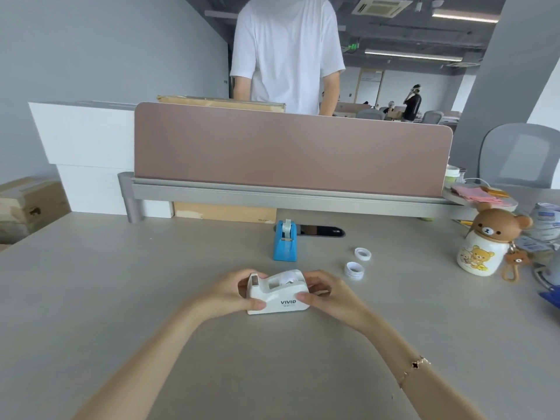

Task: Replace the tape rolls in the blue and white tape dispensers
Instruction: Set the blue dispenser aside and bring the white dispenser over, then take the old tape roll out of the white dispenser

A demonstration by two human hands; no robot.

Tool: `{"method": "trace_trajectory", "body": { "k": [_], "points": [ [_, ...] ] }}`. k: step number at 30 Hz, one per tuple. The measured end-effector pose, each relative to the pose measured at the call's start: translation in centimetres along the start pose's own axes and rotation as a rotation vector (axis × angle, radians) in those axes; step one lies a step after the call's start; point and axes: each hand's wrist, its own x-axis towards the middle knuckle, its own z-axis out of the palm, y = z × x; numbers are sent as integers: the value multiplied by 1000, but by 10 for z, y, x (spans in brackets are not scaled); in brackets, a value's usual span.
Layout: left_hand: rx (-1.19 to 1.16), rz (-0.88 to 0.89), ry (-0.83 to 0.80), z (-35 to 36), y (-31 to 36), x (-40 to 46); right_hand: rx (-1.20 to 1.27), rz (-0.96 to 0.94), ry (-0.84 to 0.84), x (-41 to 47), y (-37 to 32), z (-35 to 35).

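A white tape dispenser (277,294) marked VIVID sits on the grey desk (121,298) in front of me, with a tape roll (287,279) showing in its well. My left hand (235,294) grips its cutter end and my right hand (325,294) grips its rear end. Behind it stands a blue tape dispenser (285,242) with a clear roll in it, end on to me. Two loose tape rolls lie to the right: one (363,254) farther back, the other (354,270) nearer.
A bear-shaped bottle (485,244) with a keychain stands at the right, with clutter and a blue object behind it. A pink divider panel (288,150) closes the desk's far side; a person in a white shirt stands beyond. White boxes and cardboard boxes sit at the left.
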Motion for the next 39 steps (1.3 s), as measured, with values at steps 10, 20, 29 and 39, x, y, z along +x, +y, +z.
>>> {"method": "trace_trajectory", "body": {
  "k": [10, 20, 29, 39],
  "points": [
    [26, 11, -102, 8, 15, 8, -63, 71, -50, -12, -2, -20],
    [-42, 17, 7, 17, 4, -1, -72, 136, -118, -8, -6, -29],
    [-131, 38, 104, 15, 4, -6, -145, 156, -163, -3, -10, -36],
    [-144, 17, 135, 20, 8, -6, -304, -31, -23, 2, -37, -31]
  ]
}}
